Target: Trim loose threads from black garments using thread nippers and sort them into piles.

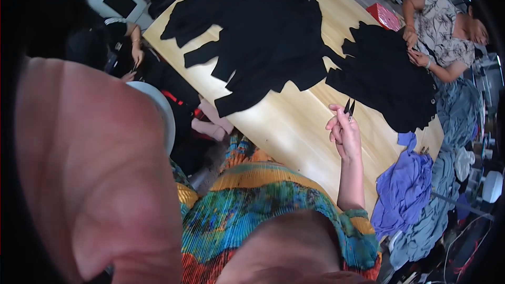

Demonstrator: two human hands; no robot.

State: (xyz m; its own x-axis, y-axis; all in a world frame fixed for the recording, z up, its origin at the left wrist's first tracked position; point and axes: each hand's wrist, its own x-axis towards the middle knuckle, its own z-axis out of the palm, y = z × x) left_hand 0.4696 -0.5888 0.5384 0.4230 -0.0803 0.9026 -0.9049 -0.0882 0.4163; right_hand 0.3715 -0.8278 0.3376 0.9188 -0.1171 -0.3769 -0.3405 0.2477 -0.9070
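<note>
Gripping snips (351, 108), right hand (345, 133) sat near black cloth (381, 76); careful aim seemed wise; left hand (100, 163): fingers indiscernible.

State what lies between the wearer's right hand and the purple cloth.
Bare wooden tabletop shows between the right hand and the purple cloth in the head view.

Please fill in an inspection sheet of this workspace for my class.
Surface: pale wooden table, partly covered.
Job's things: large black cloth and smaller black cloth spread out; small scissors, blades parted, near the smaller one.
Clutter: purple cloth bunched at the table's right side; red box at the far edge.
Hands: right holds the scissors; left close to the camera, contents unclear.
Cables: thin pale cord, lower right.
Surroundings: one person right, another left; grey cloth heaped.
</note>
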